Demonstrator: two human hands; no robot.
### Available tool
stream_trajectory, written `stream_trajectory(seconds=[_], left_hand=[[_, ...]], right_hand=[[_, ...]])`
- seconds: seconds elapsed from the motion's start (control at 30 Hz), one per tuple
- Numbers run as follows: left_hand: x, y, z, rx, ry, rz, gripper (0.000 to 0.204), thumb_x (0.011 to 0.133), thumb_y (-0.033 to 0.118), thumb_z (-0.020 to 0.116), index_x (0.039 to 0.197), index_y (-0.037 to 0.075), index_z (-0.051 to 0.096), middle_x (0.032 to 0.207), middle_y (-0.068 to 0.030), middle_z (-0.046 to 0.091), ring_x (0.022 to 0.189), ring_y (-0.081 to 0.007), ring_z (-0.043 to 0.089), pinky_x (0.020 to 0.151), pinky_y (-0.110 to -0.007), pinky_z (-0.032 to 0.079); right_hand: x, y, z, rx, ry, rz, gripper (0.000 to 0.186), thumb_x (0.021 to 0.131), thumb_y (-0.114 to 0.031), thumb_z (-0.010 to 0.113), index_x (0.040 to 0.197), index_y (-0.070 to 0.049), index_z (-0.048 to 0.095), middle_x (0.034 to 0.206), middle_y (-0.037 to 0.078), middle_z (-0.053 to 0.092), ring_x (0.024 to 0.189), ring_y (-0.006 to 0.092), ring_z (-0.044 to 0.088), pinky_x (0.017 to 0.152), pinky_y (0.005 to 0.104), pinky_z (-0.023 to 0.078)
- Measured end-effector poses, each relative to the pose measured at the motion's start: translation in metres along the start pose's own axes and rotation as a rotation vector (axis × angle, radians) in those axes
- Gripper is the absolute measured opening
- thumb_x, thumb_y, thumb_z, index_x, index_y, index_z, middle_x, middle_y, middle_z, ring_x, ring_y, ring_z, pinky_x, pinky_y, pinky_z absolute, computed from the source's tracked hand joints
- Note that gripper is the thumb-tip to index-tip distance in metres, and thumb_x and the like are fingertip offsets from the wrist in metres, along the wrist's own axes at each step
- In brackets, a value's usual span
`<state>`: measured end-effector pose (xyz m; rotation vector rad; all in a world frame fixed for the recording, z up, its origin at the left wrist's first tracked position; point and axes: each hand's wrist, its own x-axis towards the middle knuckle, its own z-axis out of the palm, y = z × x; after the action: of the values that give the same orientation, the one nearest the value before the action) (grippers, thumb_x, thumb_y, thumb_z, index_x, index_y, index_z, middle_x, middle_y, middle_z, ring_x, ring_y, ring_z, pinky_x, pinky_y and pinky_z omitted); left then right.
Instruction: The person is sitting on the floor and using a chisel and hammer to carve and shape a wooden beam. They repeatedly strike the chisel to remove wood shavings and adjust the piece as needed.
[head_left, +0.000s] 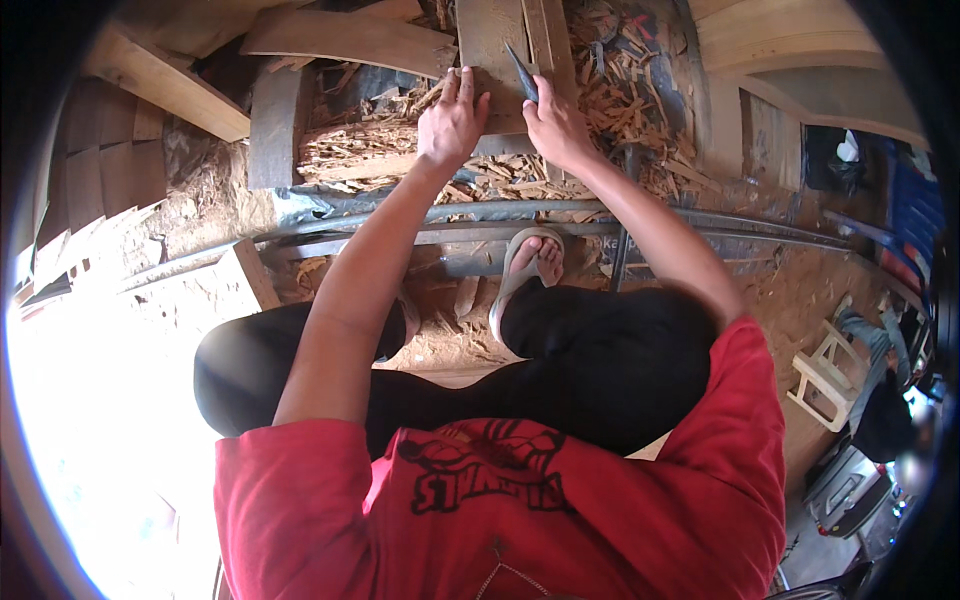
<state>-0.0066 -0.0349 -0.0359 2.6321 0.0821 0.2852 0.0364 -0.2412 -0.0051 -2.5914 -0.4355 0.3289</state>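
The right hand (557,128) has its fingers wrapped around a dark tool (521,72), handle hidden within them, tip beyond. The left hand's (449,128) fingers, slightly spread, lie over the board (490,32), cut off beyond them.

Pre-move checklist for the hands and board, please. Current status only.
1. Right hand gripping dark pointed tool: ok.
2. Tool tip pointing away from the body: ok.
3. Left hand on the board: ok, fingers extended.
4. Board firmly fixed: cannot tell.
5. Surroundings free of wood chips: not ok, scattered on both sides.
6. Toes covered: not ok, bare in an open sandal.
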Motion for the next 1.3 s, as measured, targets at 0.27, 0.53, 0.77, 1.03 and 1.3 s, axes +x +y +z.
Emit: stream_trajectory(seconds=[0.27, 0.53, 0.77, 1.03, 1.3], left_hand=[[0.005, 0.011, 0.016, 0.139, 0.052, -0.038, 0.055, 0.112, 0.038, 0.061, 0.156, 0.005, 0.06, 0.152, -0.0299, 0.064, 0.086, -0.0457, 0.081, 0.066, -0.051, 0.069], [0.008, 0.011, 0.025, 0.178, 0.004, -0.016, 0.06, 0.113, 0.032, 0.053, 0.162, -0.001, 0.047, 0.161, -0.0357, 0.052, 0.073, -0.0454, 0.08, 0.059, -0.054, 0.066], [0.005, 0.004, 0.007, -0.163, -0.055, -0.076, 0.084, 0.105, 0.037, 0.07, 0.173, 0.004, 0.033, 0.168, -0.0321, 0.046, 0.135, -0.0525, 0.066, 0.107, -0.055, 0.061], [0.028, -0.026, -0.035, 0.034, -0.293, 0.25, 0.147, 0.068, 0.054, 0.1, 0.178, 0.004, 0.015, 0.183, -0.0202, 0.026, 0.17, -0.0387, 0.023, 0.135, -0.056, 0.028], [0.023, -0.016, -0.034, -0.115, -0.246, 0.159, 0.13, 0.067, 0.045, 0.102, 0.168, -0.003, 0.035, 0.166, -0.0273, 0.045, 0.153, -0.0437, 0.05, 0.126, -0.05, 0.047]], right_hand=[[0.01, -0.002, 0.004, -0.002, 0.054, -0.056, 0.053, 0.113, -0.027, 0.053, 0.157, 0.003, 0.045, 0.123, 0.033, 0.073, 0.113, 0.0494, 0.073, 0.099, 0.057, 0.058], [0.014, 0.003, 0.01, -0.041, 0.03, -0.034, 0.055, 0.112, -0.025, 0.053, 0.158, 0.003, 0.042, 0.123, 0.031, 0.074, 0.108, 0.049, 0.075, 0.096, 0.0579, 0.06], [0.007, -0.005, -0.023, 0.067, -0.032, -0.103, 0.057, 0.11, -0.021, 0.06, 0.163, -0.006, 0.046, 0.11, 0.028, 0.076, 0.091, 0.0438, 0.077, 0.084, 0.0535, 0.062], [-0.077, -0.015, -0.037, 0.03, -0.137, -0.203, 0.067, 0.105, -0.015, 0.063, 0.17, -0.015, 0.045, 0.107, 0.029, 0.076, 0.092, 0.0472, 0.076, 0.086, 0.0538, 0.062], [-0.068, -0.026, -0.03, 0.079, -0.152, -0.179, 0.061, 0.106, -0.017, 0.06, 0.165, -0.002, 0.05, 0.113, 0.033, 0.074, 0.103, 0.0493, 0.073, 0.093, 0.057, 0.058]])
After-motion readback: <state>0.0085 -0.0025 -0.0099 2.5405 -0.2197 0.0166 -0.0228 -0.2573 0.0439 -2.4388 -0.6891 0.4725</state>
